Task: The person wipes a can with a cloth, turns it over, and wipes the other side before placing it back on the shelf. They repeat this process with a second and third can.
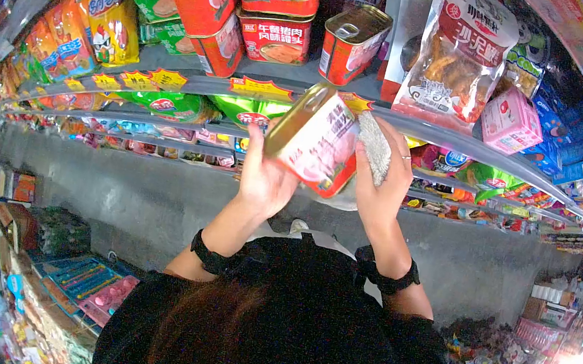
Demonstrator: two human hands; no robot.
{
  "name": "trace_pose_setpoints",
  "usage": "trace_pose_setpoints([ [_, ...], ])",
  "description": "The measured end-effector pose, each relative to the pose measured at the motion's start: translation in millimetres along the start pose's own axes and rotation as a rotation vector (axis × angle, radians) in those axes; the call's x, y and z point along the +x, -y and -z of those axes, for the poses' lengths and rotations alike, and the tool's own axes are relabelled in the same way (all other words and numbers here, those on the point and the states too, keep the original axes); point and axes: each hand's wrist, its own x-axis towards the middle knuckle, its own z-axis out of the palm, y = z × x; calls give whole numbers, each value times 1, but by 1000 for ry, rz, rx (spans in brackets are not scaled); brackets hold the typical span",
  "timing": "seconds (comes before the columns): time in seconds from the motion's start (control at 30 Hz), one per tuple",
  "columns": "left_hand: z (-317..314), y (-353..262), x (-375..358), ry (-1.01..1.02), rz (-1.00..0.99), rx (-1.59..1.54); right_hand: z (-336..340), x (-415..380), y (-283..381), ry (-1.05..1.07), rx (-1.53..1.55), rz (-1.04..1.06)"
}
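A red luncheon meat can [323,145] with a gold metal end is held tilted in front of the shelf edge. My left hand [267,179] grips it from the left, fingers partly hidden behind it. A grey-white cloth [375,148] is in my right hand [388,173], pressed near the can's right side. On the shelf just beyond stands a small red can [354,42] with a pull-ring lid. To its left, more luncheon meat cans [274,38] are stacked two high.
A large snack pouch [454,56] and a pink box [512,122] stand right of the cans. Yellow snack bags [114,15] fill the left. The shelf edge [208,86] carries price tags. Lower shelves hold green bags [168,103]. Grey floor [155,200] lies below.
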Motion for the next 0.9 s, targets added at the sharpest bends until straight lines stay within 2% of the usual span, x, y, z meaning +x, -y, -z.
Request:
trace_pose_setpoints([
  [0.03, 5, 1, -1, 38, 75, -138, 1, 1, 1, -5, 1, -7],
  [0.07, 12, 2, -1, 288, 50, -178, 1, 1, 1, -7, 1, -5],
  [0.1, 6, -1, 0, 290, 48, -177, 1, 1, 1, -23, 23, -26],
  [0.17, -8, -10, 3, 254, 318, -324, 2, 1, 0, -38, 47, -45],
  [0.23, -7, -13, 6, 266, 337, -310, 6, 2, -2, 32, -33, 23],
  [0.3, -9, -15, 9, 181, 409, -298, 10, 1, -5, 70, -100, 96],
  [0.37, -6, -12, 5, 182, 412, -271, 12, 0, -6, 104, -169, 166],
  [0.43, -10, -9, 1, 127, 297, -63, 11, -3, -3, 115, -235, 193],
  [0.57, -5, -5, 6, 46, 156, -36, 14, -16, 16, 212, -169, 277],
  [0.63, -10, -12, 6, 14, 168, -28, 15, -18, 26, 326, -189, 356],
  [0.7, 1, -10, 6, 91, 262, -63, 16, -5, 21, 346, -154, 347],
  [0.73, 3, -7, 7, 199, 232, -82, 12, 3, 15, 251, -107, 243],
  [0.77, -2, -2, 2, 133, 217, 11, 9, 11, 10, 155, -61, 142],
  [0.8, -9, -2, -1, 83, 217, 76, 10, 19, 6, 166, -18, 82],
  [0.83, -13, -2, -3, 31, 216, 139, 9, 18, 7, 166, -18, 84],
  [0.9, -6, -4, 0, 73, 246, 103, 6, 10, 12, 140, -5, 85],
])
